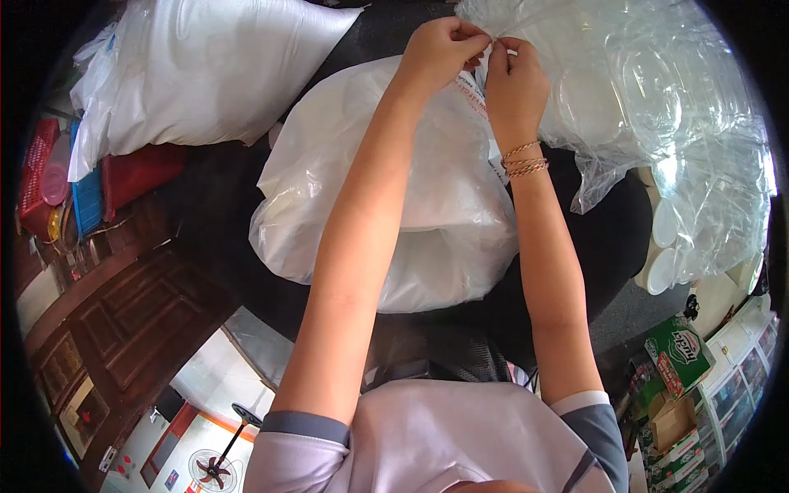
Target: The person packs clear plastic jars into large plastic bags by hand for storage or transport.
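Observation:
My left hand (441, 48) and my right hand (514, 78) are raised together, both pinching the edge of a large clear plastic bag (657, 107) filled with several clear plastic containers and lids. The fingertips of the two hands nearly touch at the bag's mouth. My right wrist wears thin bracelets. Below my arms lies a big white translucent plastic bag (427, 214), bulging and resting on a dark surface.
A large white sack (205, 74) lies at the upper left above red and blue crates (99, 185). White round lids (666, 246) stack at the right. A green carton (680, 353) and shelving stand at the lower right. A wooden cabinet (123, 329) is at left.

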Tool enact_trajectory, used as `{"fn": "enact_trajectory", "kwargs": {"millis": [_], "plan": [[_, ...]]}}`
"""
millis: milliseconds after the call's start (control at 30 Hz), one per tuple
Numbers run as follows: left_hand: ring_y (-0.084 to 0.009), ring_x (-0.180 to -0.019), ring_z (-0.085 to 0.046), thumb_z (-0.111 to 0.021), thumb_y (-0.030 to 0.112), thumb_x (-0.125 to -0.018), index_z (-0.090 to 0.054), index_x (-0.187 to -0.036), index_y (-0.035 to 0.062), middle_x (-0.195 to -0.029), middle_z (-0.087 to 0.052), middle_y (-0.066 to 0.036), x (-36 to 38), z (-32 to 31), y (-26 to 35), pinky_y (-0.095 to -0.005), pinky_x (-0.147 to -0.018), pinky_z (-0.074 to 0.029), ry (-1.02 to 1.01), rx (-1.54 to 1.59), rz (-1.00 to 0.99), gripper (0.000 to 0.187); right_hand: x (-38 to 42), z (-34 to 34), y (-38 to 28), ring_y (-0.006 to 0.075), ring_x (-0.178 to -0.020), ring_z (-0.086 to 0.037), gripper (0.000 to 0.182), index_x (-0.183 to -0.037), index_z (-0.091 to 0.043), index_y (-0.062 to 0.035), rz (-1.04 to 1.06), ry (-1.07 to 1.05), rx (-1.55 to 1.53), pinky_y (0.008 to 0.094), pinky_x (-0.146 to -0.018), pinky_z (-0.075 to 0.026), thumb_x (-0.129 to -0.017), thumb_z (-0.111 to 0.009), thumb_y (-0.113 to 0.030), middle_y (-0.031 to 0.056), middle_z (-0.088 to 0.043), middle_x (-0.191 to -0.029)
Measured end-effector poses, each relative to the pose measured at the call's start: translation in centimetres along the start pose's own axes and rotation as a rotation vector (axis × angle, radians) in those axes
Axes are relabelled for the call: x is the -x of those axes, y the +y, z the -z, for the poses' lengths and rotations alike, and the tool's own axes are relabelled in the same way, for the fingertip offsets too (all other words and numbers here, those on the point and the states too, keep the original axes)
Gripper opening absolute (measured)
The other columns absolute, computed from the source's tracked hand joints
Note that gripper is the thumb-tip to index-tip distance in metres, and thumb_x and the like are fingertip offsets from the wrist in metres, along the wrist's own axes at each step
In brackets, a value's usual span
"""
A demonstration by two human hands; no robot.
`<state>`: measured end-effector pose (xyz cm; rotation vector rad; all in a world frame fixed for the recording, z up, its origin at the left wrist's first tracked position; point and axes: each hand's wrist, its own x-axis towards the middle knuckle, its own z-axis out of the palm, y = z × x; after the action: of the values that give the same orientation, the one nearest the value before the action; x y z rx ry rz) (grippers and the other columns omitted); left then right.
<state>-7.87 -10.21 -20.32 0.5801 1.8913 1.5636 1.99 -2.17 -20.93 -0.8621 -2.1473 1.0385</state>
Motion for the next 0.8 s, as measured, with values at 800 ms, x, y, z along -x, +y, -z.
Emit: {"fn": "enact_trajectory", "kwargs": {"millis": [800], "plan": [[-0.0187, -0.078, -0.070, -0.058, 0.007, -0.087, -0.058, -0.103, -0.0043, -0.089, -0.069, -0.014, 0.9, -0.2, -0.9, -0.0306, -0.067, -0.055, 0.395, -0.094, -0.298, 0.020, -0.3, -0.5, 0.6, 0.0292, -0.063, -0.067, 0.024, -0.101, -0.068, -0.0016, -0.120, -0.042, -0.166, 0.0373, -0.063, -0.051, -0.091, -0.060, -0.023, 0.0149, -0.070, -0.072]]}}
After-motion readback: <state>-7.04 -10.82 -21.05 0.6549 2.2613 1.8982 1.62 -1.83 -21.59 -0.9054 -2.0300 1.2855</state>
